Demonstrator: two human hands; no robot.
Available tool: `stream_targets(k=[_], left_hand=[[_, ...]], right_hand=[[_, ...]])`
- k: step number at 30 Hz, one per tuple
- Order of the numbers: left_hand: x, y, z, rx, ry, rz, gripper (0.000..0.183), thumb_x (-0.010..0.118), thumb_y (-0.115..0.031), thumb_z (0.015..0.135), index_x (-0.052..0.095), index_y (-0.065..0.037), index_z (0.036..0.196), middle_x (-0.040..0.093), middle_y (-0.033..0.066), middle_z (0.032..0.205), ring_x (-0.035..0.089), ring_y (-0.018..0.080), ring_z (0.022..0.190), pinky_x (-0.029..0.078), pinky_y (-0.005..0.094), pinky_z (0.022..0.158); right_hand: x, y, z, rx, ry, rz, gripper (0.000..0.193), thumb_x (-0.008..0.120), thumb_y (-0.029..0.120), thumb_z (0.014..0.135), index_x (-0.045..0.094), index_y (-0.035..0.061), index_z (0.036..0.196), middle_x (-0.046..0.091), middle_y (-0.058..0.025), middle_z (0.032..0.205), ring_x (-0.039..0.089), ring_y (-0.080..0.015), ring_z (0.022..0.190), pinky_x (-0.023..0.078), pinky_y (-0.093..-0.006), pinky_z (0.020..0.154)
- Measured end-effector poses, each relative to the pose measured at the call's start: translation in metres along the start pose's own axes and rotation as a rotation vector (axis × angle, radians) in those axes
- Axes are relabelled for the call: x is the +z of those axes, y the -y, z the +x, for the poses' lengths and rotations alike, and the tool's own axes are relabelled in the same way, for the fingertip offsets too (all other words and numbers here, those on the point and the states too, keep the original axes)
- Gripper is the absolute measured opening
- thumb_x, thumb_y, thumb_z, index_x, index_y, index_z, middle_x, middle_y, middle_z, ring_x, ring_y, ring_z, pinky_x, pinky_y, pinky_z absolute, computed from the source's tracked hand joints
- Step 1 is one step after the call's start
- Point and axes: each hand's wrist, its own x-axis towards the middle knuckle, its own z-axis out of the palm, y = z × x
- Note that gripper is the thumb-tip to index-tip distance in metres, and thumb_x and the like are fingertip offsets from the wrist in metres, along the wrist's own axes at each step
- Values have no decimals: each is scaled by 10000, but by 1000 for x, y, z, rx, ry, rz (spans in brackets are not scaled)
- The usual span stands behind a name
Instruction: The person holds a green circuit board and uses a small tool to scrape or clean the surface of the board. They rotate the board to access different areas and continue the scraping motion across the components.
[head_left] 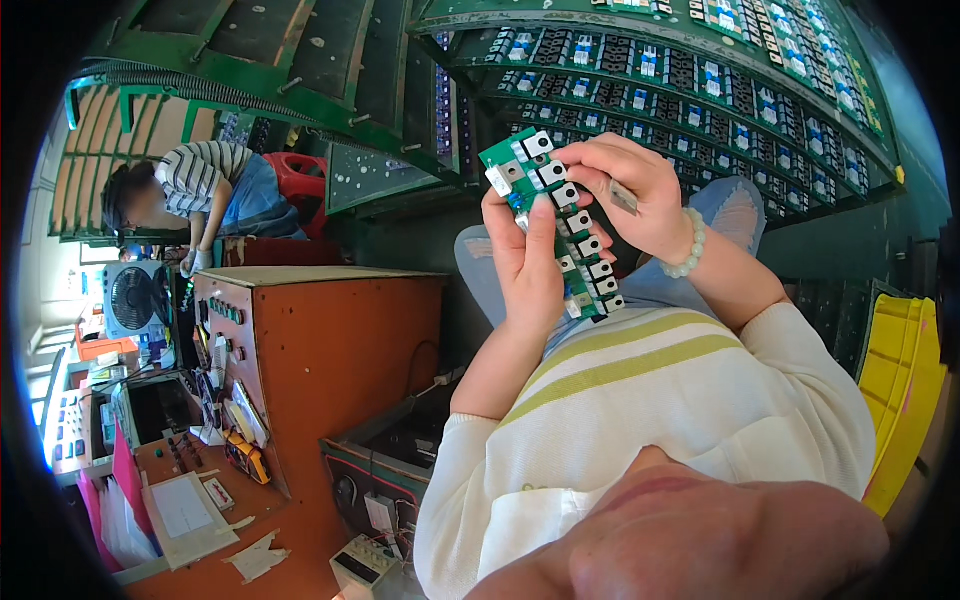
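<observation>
Over the lap, near the middle of the scene, I have one green circuit board (pixel 580 240), held at a slant with its far end tipped left. Along its right side I count eight black square parts (pixel 566 194) in a single row, and one white block (pixel 499 181) sits at its far left edge.

Two hands are at it. The left hand (pixel 528 252) grips the board from the left, thumb laid over its face. The right hand (pixel 628 190) is curled around one small flat grey piece (pixel 623 197), its fingertips on the far end of the row; whether they also pinch a part, I cannot tell. One beaded bracelet (pixel 687 246) circles that wrist.

For edges, I note the green rack (pixel 900 180), loaded with many more boards, just beyond the right hand, so reach is tight on the far side. To the left, the orange cabinet (pixel 345 350) ends well apart from the left forearm, with dark floor between it and the left knee (pixel 477 262).

Farther left are one person in a striped top (pixel 225 165), one red chair (pixel 300 188) and one fan (pixel 134 298). On the right stands one yellow tray (pixel 895 395).
</observation>
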Motion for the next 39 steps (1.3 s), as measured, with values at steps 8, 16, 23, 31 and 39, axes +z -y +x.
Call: stream_targets(k=[8, 16, 23, 31, 39], left_hand=[[-2, -6, -3, -39, -17, 14, 237, 395, -170, 983, 286, -88, 1177, 595, 151, 944, 643, 204, 631, 559, 308, 538], [0, -7, -6, -59, 39, 37, 233, 377, -173, 987, 333, -80, 1196, 605, 160, 921, 653, 238, 632, 566, 335, 548], [-1, -12, -3, -94, 113, 51, 222, 391, -155, 987, 304, -89, 1181, 600, 129, 891, 623, 182, 583, 520, 269, 516], [-2, -12, -2, -130, 98, 29, 224, 397, -163, 985, 299, -105, 1178, 588, 126, 857, 613, 195, 544, 508, 284, 474], [-5, -10, 1, -149, 100, -36, 195, 393, -172, 987, 301, -107, 1146, 581, 120, 858, 613, 202, 544, 515, 286, 475]], right_hand=[[-4, -7, -2, 145, -45, 278, 246, 599, 10, 856, 627, 40, 1098, 631, -60, 969, 589, -84, 730, 453, -227, 608], [-14, 0, 19, -2, 82, 194, 229, 611, 42, 862, 646, 38, 1088, 622, -54, 932, 557, -114, 756, 448, -224, 652], [-18, -2, 24, -96, 105, 73, 252, 606, -30, 818, 649, 21, 1061, 622, -77, 924, 588, -166, 822, 480, -258, 686], [-18, -4, 21, -85, 138, 73, 499, 468, -209, 643, 627, -7, 1070, 609, -130, 999, 616, -238, 892, 544, -297, 782], [-15, -10, 24, -158, 125, -24, 255, 603, -9, 833, 617, -19, 1088, 624, -109, 946, 575, -167, 760, 459, -246, 673]])
